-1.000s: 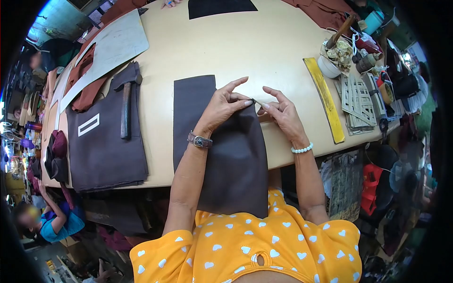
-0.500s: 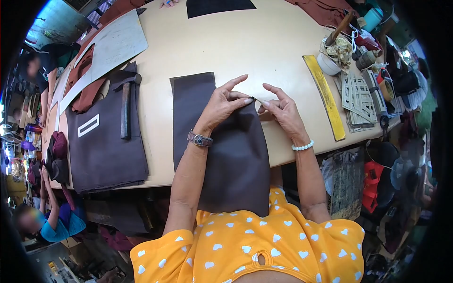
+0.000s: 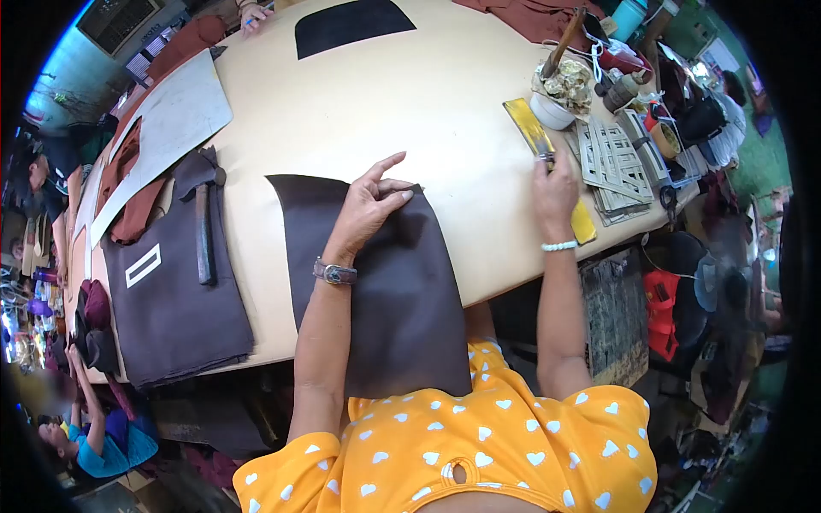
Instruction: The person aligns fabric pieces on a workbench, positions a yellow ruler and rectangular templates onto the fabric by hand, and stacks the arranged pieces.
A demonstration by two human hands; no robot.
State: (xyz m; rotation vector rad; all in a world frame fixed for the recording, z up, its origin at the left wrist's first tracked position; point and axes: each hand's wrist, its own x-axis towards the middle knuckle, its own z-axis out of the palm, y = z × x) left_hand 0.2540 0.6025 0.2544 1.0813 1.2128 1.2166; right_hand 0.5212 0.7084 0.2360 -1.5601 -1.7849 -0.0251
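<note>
A dark brown leather-like sheet hangs over the table's front edge onto my lap. My left hand pinches its upper right corner between thumb and fingers, index finger raised. Over on the right, my right hand is closed above a yellow strip lying on the table. A small dark tip shows at its fingers against the strip; I cannot tell what it belongs to.
To the left lies a stack of dark brown sheets bearing a hammer and a white rectangular frame. A white pot and slotted templates stand right. A black piece lies at the back. Other people are around the table.
My right hand has left the sheet's corner and moved right, onto the yellow strip. My left hand still pinches the corner. The whole view has shifted slightly.
</note>
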